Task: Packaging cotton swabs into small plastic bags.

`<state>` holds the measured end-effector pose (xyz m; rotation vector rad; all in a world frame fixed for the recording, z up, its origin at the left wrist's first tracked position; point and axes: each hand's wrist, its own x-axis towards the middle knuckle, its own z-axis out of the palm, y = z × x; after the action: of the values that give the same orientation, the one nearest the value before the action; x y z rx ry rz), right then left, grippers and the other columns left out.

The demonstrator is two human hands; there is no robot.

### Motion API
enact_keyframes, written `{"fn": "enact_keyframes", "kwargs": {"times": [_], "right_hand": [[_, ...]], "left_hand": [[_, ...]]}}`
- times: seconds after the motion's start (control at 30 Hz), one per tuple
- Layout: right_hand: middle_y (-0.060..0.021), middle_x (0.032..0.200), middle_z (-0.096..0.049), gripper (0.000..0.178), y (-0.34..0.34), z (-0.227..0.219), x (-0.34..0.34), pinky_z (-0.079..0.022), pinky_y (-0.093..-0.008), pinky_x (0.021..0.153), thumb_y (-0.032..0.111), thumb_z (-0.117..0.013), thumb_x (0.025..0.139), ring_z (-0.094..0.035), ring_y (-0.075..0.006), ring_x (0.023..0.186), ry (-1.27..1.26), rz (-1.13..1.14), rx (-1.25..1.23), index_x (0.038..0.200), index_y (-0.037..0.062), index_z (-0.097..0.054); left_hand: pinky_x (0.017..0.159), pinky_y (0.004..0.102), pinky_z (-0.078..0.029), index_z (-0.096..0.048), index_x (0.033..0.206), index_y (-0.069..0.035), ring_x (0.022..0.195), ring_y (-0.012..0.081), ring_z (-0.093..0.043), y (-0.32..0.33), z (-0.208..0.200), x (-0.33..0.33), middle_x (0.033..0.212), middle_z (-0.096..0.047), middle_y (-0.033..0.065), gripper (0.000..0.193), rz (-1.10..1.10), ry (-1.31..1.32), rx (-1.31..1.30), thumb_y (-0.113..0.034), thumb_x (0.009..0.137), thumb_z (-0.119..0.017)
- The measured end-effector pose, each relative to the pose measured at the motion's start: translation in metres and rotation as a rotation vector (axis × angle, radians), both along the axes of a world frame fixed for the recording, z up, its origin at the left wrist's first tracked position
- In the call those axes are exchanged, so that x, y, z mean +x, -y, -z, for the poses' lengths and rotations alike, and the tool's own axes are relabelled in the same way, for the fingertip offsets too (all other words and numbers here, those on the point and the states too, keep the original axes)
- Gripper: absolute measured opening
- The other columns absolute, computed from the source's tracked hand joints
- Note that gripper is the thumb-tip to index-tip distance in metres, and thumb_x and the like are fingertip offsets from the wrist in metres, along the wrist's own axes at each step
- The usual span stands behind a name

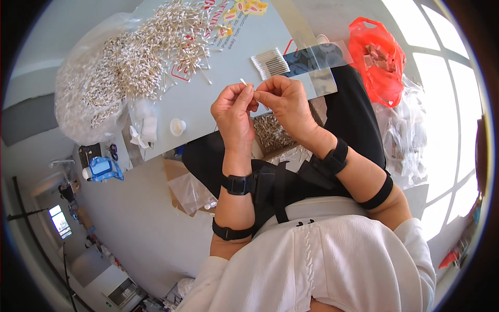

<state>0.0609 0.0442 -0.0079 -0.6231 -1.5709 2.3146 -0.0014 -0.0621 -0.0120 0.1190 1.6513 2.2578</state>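
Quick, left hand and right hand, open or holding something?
Left hand: closed, pinching a cotton swab.
Right hand: closed in a pinch; can't tell whether it holds anything.

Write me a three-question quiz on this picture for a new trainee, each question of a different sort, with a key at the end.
1. True or false: the neat row of swabs lies to the right of the big loose pile.

2. Multiple choice: what colour is the plastic bag with handles at the upper right?
A) green
B) red
C) blue

3. Short answer: what shows its white tip above the thumb and forefinger of the left hand?

Key:
1. True.
2. B.
3. A cotton swab.
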Motion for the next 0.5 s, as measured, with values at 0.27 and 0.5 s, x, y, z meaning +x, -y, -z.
{"fn": "enact_keyframes", "kwargs": {"times": [0.27, 0.5], "right_hand": [[-0.0042, 0.071, -0.065, 0.014, -0.002, 0.010, 0.005, -0.048, -0.0253, 0.060, 0.005, -0.071, 0.084, -0.058, -0.0071, 0.068, 0.029, -0.047, 0.049, 0.080, -0.0050, -0.063], [-0.0029, 0.073, -0.062, 0.008, -0.015, 0.046, 0.027, -0.046, -0.0249, 0.061, 0.001, -0.069, 0.083, -0.054, -0.0072, 0.067, 0.122, -0.438, 0.466, 0.084, -0.0029, -0.062]], "left_hand": [[0.057, 0.0231, -0.045, -0.067, 0.090, 0.003, 0.062, 0.0099, -0.055, 0.004, 0.002, 0.009, 0.079, -0.065, 0.0053, 0.007, 0.016, 0.040, -0.009, -0.004, 0.089, -0.068], [0.058, 0.0234, -0.045, -0.066, 0.092, 0.003, 0.065, 0.0099, -0.056, 0.049, 0.028, -0.007, 0.080, -0.065, 0.0058, 0.011, -0.214, 0.106, -0.173, -0.007, 0.088, -0.069]]}}
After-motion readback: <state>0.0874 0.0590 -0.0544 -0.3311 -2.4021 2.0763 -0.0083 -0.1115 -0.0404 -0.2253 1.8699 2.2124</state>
